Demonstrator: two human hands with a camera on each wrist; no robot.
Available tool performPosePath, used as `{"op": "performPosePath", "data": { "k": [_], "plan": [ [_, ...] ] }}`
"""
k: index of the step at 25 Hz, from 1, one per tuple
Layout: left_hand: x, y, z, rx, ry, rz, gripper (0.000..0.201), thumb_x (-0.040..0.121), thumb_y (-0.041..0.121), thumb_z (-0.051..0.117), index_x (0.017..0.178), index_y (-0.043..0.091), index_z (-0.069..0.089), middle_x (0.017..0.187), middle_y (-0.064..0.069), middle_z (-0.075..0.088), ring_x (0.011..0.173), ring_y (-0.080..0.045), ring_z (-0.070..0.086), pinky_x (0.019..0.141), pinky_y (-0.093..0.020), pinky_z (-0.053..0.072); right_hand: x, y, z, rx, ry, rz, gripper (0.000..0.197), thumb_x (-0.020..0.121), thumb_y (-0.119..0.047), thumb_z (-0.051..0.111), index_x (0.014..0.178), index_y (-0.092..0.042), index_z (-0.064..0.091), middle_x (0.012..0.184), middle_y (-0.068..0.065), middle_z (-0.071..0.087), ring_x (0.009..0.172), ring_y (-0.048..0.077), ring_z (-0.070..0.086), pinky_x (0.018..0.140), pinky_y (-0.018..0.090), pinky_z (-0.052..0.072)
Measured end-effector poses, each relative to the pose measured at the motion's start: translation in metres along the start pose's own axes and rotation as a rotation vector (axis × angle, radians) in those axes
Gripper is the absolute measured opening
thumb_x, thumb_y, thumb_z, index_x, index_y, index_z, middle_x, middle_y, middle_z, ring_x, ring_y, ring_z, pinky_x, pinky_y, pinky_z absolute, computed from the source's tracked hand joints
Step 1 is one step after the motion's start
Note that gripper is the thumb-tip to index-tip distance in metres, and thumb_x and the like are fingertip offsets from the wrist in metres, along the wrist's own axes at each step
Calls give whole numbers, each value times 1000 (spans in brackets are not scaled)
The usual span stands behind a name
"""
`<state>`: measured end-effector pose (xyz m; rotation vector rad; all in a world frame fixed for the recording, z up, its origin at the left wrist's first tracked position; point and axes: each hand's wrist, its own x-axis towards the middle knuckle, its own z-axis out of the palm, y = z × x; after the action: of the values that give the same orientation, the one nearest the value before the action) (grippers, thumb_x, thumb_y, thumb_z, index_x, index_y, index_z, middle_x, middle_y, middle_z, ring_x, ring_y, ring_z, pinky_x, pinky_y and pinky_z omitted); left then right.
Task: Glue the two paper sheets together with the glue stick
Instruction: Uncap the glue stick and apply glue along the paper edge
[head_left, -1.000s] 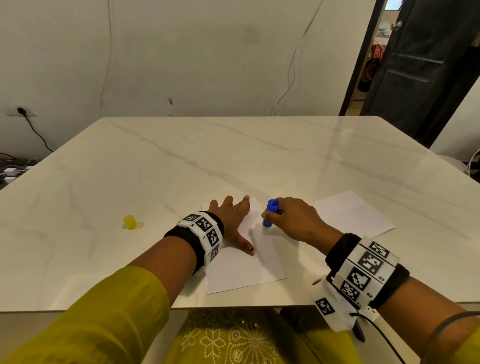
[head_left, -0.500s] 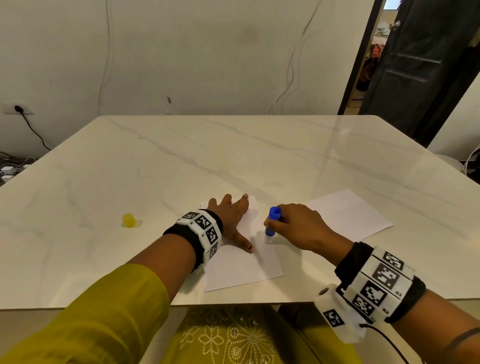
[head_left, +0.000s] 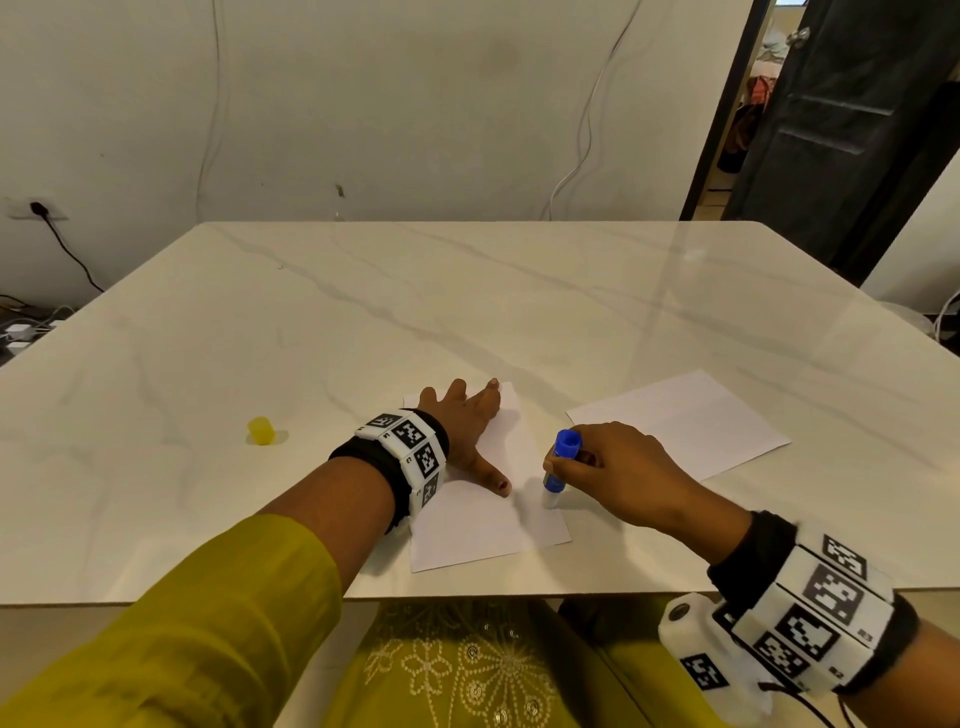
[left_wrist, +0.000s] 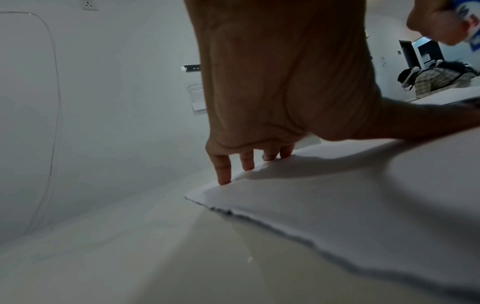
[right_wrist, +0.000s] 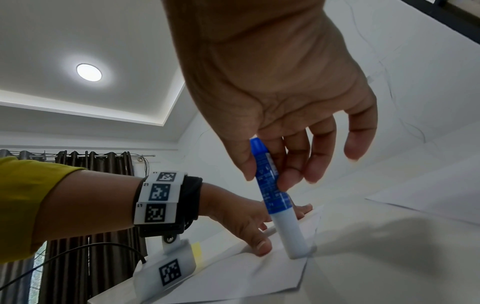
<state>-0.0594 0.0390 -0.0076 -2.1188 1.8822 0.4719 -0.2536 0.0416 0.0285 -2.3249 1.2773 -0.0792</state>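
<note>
A: What did the head view show?

B: A pale marble counter against a white wall, a dark door at far right. The left hand lay flat, fingers straight, pressing the near paper sheet. The right hand pinched the blue glue stick, tilted, its white tip down on that sheet's right edge. The second sheet lay to the right, apart. A yellow cap sat well to the left.

A: And the left wrist view?

B: The left hand had its fingertips straight down on the far edge of the sheet, thumb spread right.

A: The right wrist view?

B: The right hand gripped the glue stick between thumb and fingers, little finger loose. Its tip met the sheet just beside the left hand's thumb. A ceiling light glowed above dark curtains.
</note>
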Motion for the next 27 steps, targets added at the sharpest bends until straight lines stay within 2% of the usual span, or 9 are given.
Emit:
{"op": "performPosePath", "data": {
  "k": [5,9,12,15,19,21,23,25,27],
  "plan": [
    [-12,7,-7,14,3,2,125,61,68,68,148,19,-8,153,-8,20,138,-31,17,111,-49,18,-10,3,0,5,-4,-21,34,90,-42,49,103,-13,61,87,3,55,78,17,48,77,31,37],
    [-22,10,-13,-4,-10,-4,120,67,62,68,148,20,-9,154,-6,16,139,-33,16,112,-48,18,-17,4,-1,14,-3,-26,36,90,-43,48,105,-14,63,94,5,62,87,21,56,84,34,43],
    [-25,11,-14,-2,-7,5,120,67,62,68,148,19,-9,154,-5,14,139,-33,15,112,-48,17,-24,6,-1,16,0,-41,35,91,-42,48,107,-16,64,101,6,64,94,22,58,89,35,43],
    [-20,9,-13,5,-9,13,120,67,63,67,148,18,-9,155,-4,12,140,-32,13,112,-49,16,-29,7,-1,14,4,-53,35,91,-43,47,108,-17,64,103,5,65,94,21,57,90,35,43],
    [-8,1,-5,4,5,32,126,60,70,66,148,18,-9,155,-5,18,140,-29,13,113,-50,15,-33,9,-3,-13,-43,-50,36,90,-45,47,109,-18,63,103,4,64,95,20,57,91,35,43],
    [-6,-2,-3,-5,3,30,126,59,73,64,148,18,-7,155,-4,17,141,-29,13,114,-50,16,-31,11,-10,85,-31,-23,35,90,-41,50,107,-13,64,101,8,65,93,24,58,89,36,44],
    [-6,-6,-2,10,35,-3,119,61,78,57,147,17,2,157,-3,12,141,-29,13,112,-50,18,-23,12,-22,296,85,-1,32,89,-36,54,101,-9,67,94,13,66,84,24,59,79,33,45],
    [-5,-13,0,15,83,-127,114,61,84,46,146,15,11,158,-7,5,143,-28,11,110,-51,22,-9,12,-34,479,196,11,31,88,-32,56,97,-5,68,85,12,64,75,20,54,71,29,41],
    [-5,-18,3,-44,112,-287,116,61,89,35,145,12,14,157,-16,4,144,-30,12,109,-49,25,10,9,-41,609,216,35,30,88,-29,57,96,-2,68,79,7,61,74,19,52,71,28,40]
  ]
}}
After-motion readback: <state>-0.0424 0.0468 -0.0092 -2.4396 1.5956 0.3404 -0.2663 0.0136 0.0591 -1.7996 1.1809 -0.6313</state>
